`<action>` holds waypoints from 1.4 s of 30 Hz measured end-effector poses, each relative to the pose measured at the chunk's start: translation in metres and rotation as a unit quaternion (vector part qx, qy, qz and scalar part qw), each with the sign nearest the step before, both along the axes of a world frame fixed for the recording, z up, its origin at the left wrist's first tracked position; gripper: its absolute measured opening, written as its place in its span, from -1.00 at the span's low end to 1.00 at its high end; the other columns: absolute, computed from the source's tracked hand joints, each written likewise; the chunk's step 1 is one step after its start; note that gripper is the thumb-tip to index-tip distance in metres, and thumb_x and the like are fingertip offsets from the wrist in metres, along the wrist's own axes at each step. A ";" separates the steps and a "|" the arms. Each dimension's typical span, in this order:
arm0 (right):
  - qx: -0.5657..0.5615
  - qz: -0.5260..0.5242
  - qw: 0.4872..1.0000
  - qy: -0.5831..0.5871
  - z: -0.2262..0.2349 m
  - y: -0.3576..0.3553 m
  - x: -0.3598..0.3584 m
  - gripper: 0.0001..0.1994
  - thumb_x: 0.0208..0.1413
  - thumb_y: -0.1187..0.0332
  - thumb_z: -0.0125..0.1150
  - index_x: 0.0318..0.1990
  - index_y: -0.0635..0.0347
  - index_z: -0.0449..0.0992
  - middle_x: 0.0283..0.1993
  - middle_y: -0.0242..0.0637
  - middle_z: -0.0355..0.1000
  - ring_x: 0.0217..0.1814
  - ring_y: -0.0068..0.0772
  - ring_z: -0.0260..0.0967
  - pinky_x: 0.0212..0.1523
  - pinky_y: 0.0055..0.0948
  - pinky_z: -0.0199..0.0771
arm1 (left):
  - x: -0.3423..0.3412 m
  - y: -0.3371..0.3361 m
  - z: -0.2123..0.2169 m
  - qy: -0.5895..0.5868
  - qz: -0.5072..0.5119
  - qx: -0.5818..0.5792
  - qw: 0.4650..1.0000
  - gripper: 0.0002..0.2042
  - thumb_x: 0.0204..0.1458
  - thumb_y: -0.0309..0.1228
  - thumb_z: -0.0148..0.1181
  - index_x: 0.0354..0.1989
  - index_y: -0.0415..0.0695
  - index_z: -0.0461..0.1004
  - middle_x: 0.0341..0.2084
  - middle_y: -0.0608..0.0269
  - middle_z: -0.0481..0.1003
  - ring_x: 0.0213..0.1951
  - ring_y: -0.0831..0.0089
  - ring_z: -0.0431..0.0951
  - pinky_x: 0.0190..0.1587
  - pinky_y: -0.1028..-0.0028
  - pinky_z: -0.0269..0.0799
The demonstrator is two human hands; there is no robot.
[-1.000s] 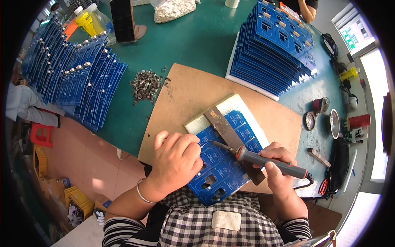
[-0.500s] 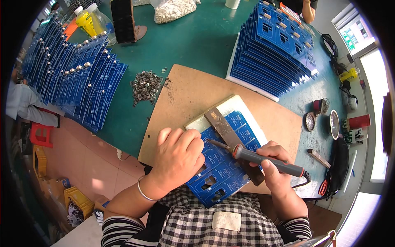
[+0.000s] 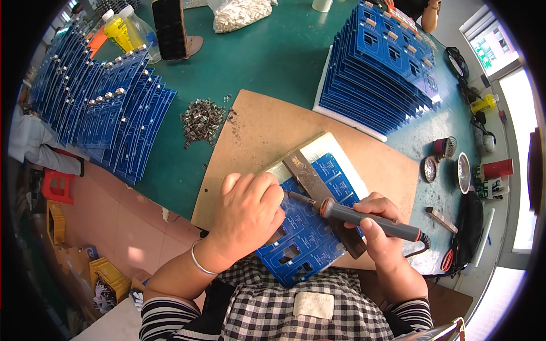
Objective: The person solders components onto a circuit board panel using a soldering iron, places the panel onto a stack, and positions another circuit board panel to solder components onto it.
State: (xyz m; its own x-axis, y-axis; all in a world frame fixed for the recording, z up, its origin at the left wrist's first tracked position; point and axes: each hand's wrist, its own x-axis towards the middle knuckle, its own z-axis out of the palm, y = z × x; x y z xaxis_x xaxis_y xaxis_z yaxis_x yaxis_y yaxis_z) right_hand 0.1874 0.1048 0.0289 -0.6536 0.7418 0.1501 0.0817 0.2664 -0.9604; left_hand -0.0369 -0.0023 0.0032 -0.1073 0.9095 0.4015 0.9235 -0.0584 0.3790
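Note:
A blue circuit board panel (image 3: 310, 237) lies tilted on a pale block (image 3: 335, 149), its near edge reaching over my lap. Across the panel rests a dark metal bar (image 3: 311, 181). My right hand (image 3: 380, 227) grips a grey soldering iron (image 3: 364, 220) like a pen, its tip pointing left to the board beside my left fingers. Over the panel's left edge, my left hand (image 3: 250, 207) is closed with fingertips pinched near the tip; what they hold, if anything, is hidden by the hand.
Under the block is a brown board (image 3: 256, 131). Small metal parts (image 3: 202, 120) lie heaped at its left. Blue panels stand stacked at far right (image 3: 369, 68) and left (image 3: 108, 108). A phone (image 3: 169, 28), bottles (image 3: 118, 31), dishes (image 3: 463, 173) and red-handled scissors (image 3: 447, 260) sit around.
Both hands stay almost in place. The soldering iron's tip has shifted very slightly, still next to my left fingers. At the far right, another person's hand has come into view by the stack.

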 end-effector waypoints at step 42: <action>-0.136 0.003 0.990 0.041 0.005 0.075 0.046 -0.78 0.13 0.39 0.23 -0.17 0.39 0.48 -0.26 -0.15 0.51 -0.21 -0.39 0.53 -0.20 -0.49 0.50 | 0.034 0.071 0.019 0.017 -0.016 0.002 1.000 -0.83 -0.25 -0.59 0.21 -0.51 -0.10 0.34 -0.66 0.21 0.40 -0.57 0.23 0.44 -0.52 0.32 0.34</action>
